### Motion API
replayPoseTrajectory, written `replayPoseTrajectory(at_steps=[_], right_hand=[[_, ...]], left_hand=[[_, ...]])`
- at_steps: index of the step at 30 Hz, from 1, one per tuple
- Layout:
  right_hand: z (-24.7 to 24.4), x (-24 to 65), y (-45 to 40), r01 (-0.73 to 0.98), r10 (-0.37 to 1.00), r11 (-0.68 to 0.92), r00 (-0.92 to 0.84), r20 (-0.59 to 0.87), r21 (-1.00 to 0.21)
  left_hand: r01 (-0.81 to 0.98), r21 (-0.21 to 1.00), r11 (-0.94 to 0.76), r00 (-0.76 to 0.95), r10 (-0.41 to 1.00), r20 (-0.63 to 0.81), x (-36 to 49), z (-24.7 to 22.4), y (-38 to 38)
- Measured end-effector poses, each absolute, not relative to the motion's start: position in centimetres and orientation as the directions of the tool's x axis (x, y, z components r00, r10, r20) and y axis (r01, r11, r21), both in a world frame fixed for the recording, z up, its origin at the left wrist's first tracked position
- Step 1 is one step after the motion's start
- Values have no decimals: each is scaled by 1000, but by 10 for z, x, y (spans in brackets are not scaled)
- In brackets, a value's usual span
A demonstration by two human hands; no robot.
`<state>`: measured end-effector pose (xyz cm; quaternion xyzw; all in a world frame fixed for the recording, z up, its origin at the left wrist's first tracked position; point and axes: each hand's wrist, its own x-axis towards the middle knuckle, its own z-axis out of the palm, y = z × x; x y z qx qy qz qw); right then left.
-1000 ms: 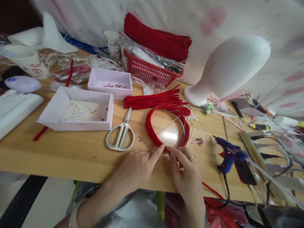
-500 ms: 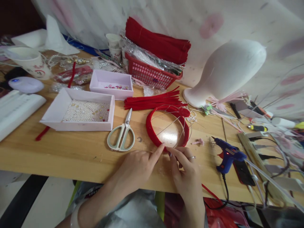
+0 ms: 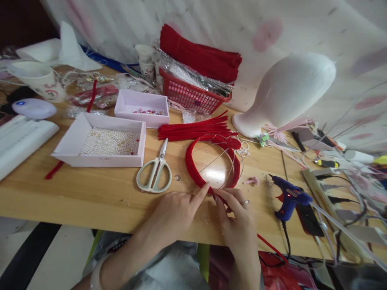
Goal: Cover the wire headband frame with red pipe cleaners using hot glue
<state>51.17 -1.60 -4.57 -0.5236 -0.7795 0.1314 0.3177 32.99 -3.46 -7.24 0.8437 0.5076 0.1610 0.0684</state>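
Note:
A red fuzzy hoop (image 3: 193, 169) with thin wires across it and a round red piece on its far right lies on the table before me. My left hand (image 3: 177, 211) holds its near edge, index finger stretched along the red covering and the other fingers curled beneath. Right beside that fingertip, my right hand (image 3: 237, 217) pinches the same near edge between thumb and fingers; what lies under those fingers is partly hidden. From behind the right wrist a red chenille stem (image 3: 272, 248) trails over the table's front edge.
Scissors (image 3: 155, 173) lie left of the hoop, beside a white box of beads (image 3: 99, 161). A bundle of red chenille stems (image 3: 193, 129) is behind it. To the right are a blue glue gun (image 3: 290, 195) and power strip (image 3: 317, 209); a white foam head (image 3: 290, 92) stands behind.
The right hand has shifted very slightly at the hoop's near edge, its fingertips still pinched. The left hand and the hoop look almost the same.

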Motion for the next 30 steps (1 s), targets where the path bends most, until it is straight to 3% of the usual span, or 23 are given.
replayPoseTrajectory(at_steps=[4,9,21,30], right_hand=[[-47,513,-17,729,902,414,-246,355,-545],[-48,513,-17,727,903,411,-240,357,-550],[-47,513,-16,725,896,428,-265,356,-539],[-47,515,-17,732,894,436,-286,344,-523]], left_hand=[[821,315,-475,383,869,313,328,-71,-36],[867,419,-268,89,912,400,326,-65,-39],[892,355,-278,169,936,307,328,-70,-35],[868,487,-97,23,988,155,326,-56,-36]])
